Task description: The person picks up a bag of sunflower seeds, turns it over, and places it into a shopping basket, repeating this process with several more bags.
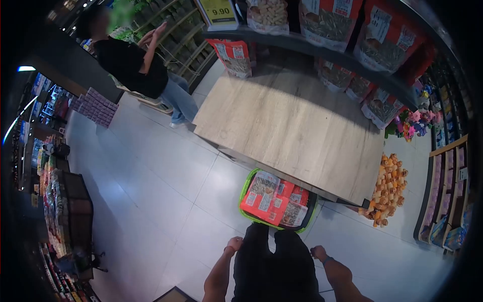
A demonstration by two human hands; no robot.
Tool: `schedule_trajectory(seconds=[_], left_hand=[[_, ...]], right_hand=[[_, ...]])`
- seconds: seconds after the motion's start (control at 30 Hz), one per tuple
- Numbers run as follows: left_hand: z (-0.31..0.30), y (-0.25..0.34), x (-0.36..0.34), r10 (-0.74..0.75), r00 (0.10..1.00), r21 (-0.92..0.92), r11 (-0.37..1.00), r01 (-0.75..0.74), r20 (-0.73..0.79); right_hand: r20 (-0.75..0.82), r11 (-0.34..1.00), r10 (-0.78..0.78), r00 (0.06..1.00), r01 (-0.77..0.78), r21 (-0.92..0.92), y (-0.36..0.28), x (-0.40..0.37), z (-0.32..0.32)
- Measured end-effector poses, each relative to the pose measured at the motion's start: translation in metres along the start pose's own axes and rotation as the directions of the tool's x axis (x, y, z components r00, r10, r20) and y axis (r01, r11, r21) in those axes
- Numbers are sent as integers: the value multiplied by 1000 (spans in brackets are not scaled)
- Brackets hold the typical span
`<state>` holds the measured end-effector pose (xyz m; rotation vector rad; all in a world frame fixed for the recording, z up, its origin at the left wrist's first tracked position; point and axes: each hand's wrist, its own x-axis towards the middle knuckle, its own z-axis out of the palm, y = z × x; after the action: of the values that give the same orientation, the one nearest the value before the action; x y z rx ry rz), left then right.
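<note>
My left hand (234, 244) hangs beside my left thigh, its fingers curled in, with nothing visible in it. On the other side, my right hand (318, 252) is closed near my right thigh; a dark patch shows at its fingers, too small to make out. On the floor just ahead of my legs is a black basket with a green rim (243, 187). Red printed bags (261, 194) with clear windows onto a dried food fill it. Both hands are apart from the basket. The wooden display table (297, 121) stands directly beyond it.
Similar red bags (329, 22) line a dark shelf (302, 43) above the table, with others beneath it. A price sign (219, 12) reads 9.90. A person in black (132, 65) stands at the upper left. Orange-brown plush items (390, 189) sit right of the table.
</note>
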<state>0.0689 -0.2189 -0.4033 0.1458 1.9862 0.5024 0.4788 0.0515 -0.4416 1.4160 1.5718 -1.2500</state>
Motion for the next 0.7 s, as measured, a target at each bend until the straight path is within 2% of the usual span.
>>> schedule_trajectory(seconds=[0.03,0.07,0.13,0.17,0.23,0.27,0.33,0.37,0.43,0.5,0.53,0.6,0.7], left_hand=[[5,-13,-11,55,997,-59,997,-58,-61],[14,-12,-27,-15,988,-230,973,-21,-156],[30,-25,-33,90,935,-258,948,-186,-343],[28,-20,-38,91,932,-271,943,-195,-351],[16,-5,-37,65,939,-139,983,-118,-336],[8,4,-37,98,941,-56,991,-123,-325],[-2,15,-33,91,950,12,996,-91,-299],[-5,19,-30,96,950,0,995,-100,-298],[-13,29,-25,72,965,127,991,-41,-252],[-13,27,-14,63,972,174,984,-23,-228],[-14,22,-7,48,977,231,973,2,-208],[-20,17,-4,50,982,252,968,-1,-185],[-50,-1,4,79,986,252,967,-40,-147]], right_hand=[[23,995,66,998,-67,74,3,-17,-8],[70,970,105,992,-118,211,9,-27,-13],[153,887,132,979,-186,422,20,-41,-23],[145,869,122,982,-177,462,24,-41,-24],[121,842,114,986,-161,516,21,-29,-30],[108,836,118,987,-157,526,11,-29,-32],[84,797,124,989,-150,585,-28,-32,-41],[57,813,56,997,-79,577,-48,-34,-43],[21,792,-28,999,9,611,-89,-33,-43],[-23,798,-115,993,106,593,-129,-31,-40],[-33,798,-114,993,111,593,-148,-35,-37],[-88,750,-163,983,181,636,-186,-47,-29],[-106,755,-169,980,198,625,-221,-57,-2]])
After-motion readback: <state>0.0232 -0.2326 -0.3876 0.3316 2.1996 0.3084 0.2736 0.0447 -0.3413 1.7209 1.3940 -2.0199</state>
